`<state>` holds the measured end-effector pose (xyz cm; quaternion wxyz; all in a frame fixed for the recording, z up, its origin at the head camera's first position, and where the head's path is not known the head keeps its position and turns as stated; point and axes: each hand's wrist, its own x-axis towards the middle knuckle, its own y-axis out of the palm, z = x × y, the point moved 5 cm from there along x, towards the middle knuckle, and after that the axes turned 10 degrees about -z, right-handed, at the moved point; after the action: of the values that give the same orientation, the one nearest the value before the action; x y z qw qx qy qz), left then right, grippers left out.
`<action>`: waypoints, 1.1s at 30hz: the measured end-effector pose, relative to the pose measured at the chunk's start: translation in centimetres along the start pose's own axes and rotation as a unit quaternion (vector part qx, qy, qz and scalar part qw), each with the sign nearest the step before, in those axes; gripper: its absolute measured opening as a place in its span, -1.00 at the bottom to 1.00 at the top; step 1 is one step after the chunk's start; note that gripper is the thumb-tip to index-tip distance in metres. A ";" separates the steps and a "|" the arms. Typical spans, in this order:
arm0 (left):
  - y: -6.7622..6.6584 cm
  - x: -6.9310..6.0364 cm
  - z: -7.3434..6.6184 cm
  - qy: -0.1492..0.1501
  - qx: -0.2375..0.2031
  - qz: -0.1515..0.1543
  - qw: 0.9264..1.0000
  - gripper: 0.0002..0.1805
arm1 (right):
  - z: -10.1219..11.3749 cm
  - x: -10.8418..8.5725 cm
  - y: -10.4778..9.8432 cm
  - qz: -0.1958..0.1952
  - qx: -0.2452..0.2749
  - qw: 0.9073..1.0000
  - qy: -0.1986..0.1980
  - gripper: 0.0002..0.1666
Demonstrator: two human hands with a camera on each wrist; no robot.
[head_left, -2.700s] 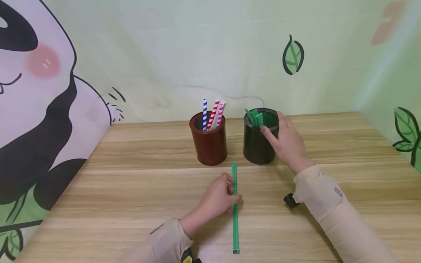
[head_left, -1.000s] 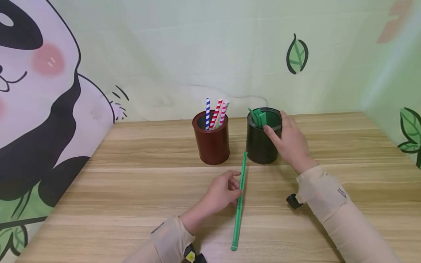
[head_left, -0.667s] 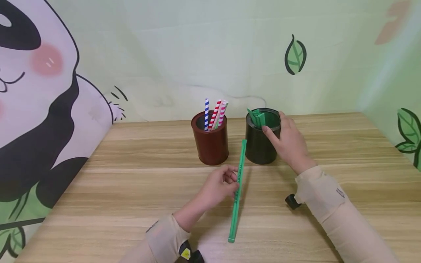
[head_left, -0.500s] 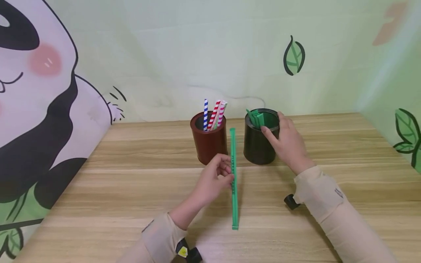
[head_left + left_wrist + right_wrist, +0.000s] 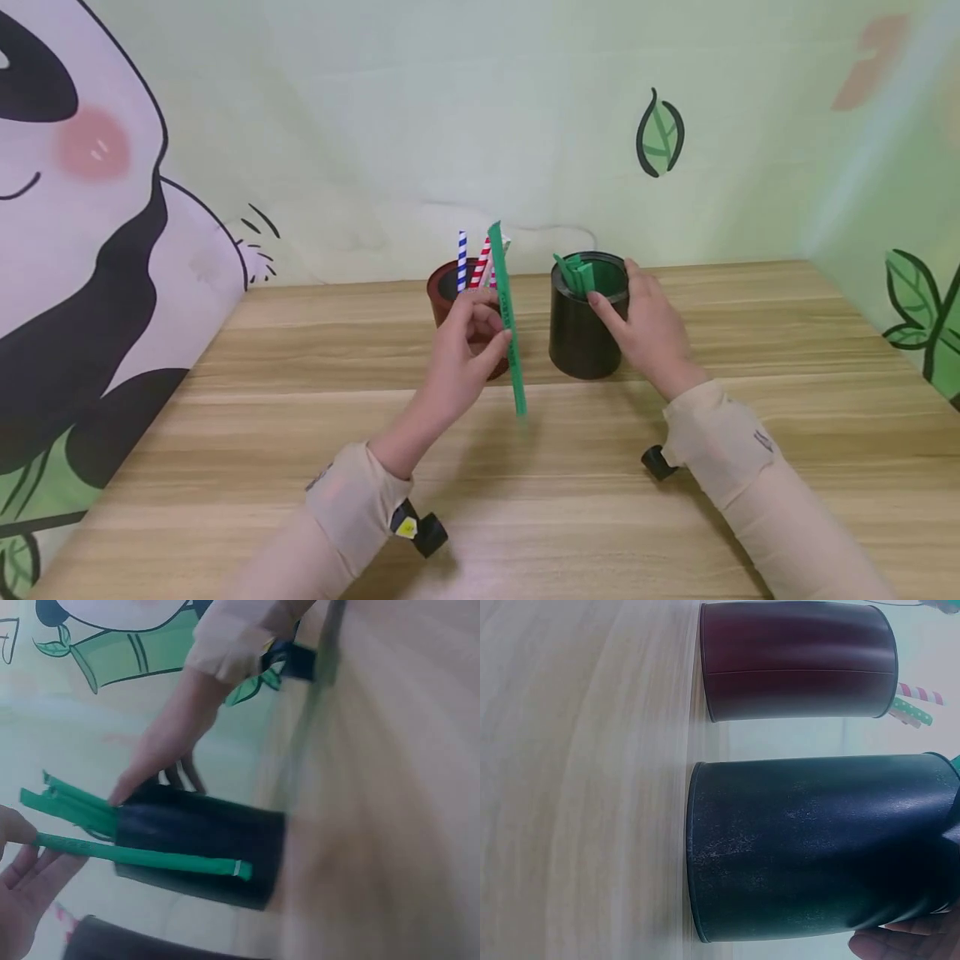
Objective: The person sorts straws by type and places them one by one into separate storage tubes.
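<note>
My left hand point(image 5: 459, 358) pinches a long green wrapped straw point(image 5: 505, 304) with print along it, between thumb and fingers. The straw is raised off the table, nearly upright, in front of the dark red cup point(image 5: 441, 305). In the left wrist view the straw point(image 5: 150, 857) crosses in front of the black cup point(image 5: 199, 832). My right hand point(image 5: 660, 337) holds the black cup at its right side, thumb at the near rim and fingers around the outside. Several green wrapped straws point(image 5: 576, 273) stand in that cup, leaning to its left side.
Striped paper straws point(image 5: 462, 262) in blue, red and pink stand in the dark red cup, partly hidden by my left hand. Both cups stand near the back of the wooden table point(image 5: 315, 350). Behind them rises a printed wall point(image 5: 360, 150).
My left hand has lifted the green straw off the table, up and forward, to a more upright pose before the dark red cup. The right hand stays on the black cup.
</note>
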<state>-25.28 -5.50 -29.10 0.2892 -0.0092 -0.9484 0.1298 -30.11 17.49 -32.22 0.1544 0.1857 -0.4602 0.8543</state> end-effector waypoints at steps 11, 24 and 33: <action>-1.2 4.6 -3.3 0.118 -0.026 -0.110 0.987 -0.67 | 0.3 -0.1 0.5 0.013 0.006 1.000 -0.002 0.03; 0.5 7.1 -3.9 0.117 -0.106 -0.173 0.972 -0.66 | 0.1 0.0 0.2 0.012 0.003 1.000 0.005 0.04; 3.0 7.4 -2.3 0.086 -0.103 -0.149 0.980 -0.65 | 0.0 0.0 0.0 0.003 0.007 1.000 0.003 0.04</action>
<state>-30.38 -1.38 -23.94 0.3836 0.0912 -0.9188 -0.0149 -30.08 17.50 -32.19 0.1515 0.1830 -0.4546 0.8584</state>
